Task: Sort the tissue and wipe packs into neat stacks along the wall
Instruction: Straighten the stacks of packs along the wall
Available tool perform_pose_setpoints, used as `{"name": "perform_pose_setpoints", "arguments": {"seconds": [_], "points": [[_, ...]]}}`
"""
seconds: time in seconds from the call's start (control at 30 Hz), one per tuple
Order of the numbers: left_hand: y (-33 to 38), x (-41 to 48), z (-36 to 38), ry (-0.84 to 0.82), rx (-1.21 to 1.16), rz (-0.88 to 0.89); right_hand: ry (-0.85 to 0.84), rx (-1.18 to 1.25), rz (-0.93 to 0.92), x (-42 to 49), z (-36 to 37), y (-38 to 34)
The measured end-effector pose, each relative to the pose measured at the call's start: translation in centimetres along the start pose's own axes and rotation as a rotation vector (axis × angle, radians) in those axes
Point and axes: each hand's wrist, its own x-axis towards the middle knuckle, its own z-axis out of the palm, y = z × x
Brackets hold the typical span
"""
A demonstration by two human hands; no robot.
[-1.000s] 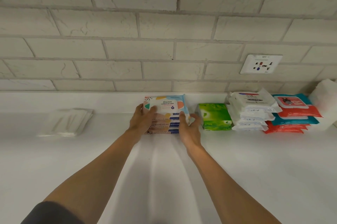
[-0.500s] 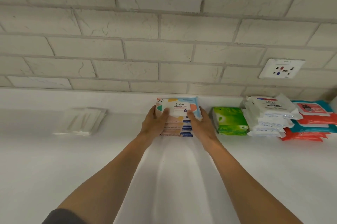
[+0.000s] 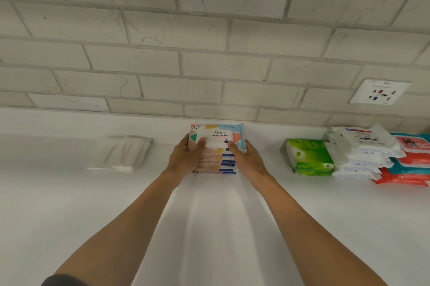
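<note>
My left hand (image 3: 183, 157) grips one side of the Stalove wet wipes stack (image 3: 217, 143), my right hand (image 3: 250, 161) the other, at the back edge of the bench (image 3: 69, 204) by the wall (image 3: 209, 64). Uneven squeezing could skew the slick packs or topple them.

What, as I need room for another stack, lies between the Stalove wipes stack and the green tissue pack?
Besides the right hand gripping the Stalove wipes stack, only bare white counter reaches the green tissue pack, per the head view.
</note>
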Motion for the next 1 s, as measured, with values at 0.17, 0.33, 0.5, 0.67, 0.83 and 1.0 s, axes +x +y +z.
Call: {"name": "perform_pose_setpoints", "arguments": {"seconds": [0.17, 0.33, 0.5, 0.67, 0.83, 1.0], "points": [[0.0, 0.7, -2.8, -0.043, -0.08, -0.094, -0.031, -0.014, 0.008, 0.0, 1.8, -0.6], [-0.4, 1.3, -5.0, -0.085, -0.117, -0.143, -0.067, -0.01, -0.002, 0.2, 3.4, -1.1], [-0.7, 1.3, -6.3, -0.092, -0.101, -0.135, -0.086, -0.021, -0.012, 0.5, 4.7, -1.1], [-0.7, 1.3, -7.3, -0.09, -0.094, -0.129, -0.093, -0.012, 0.001, 0.3, 5.4, -1.5], [-1.2, 1.4, -7.6, -0.079, -0.098, -0.115, -0.095, -0.012, 0.004, 0.0, 5.9, -1.8], [-1.0, 1.2, -7.4, -0.06, -0.064, -0.11, -0.046, 0.02, 0.008, 0.0, 5.9, -1.8]]}}
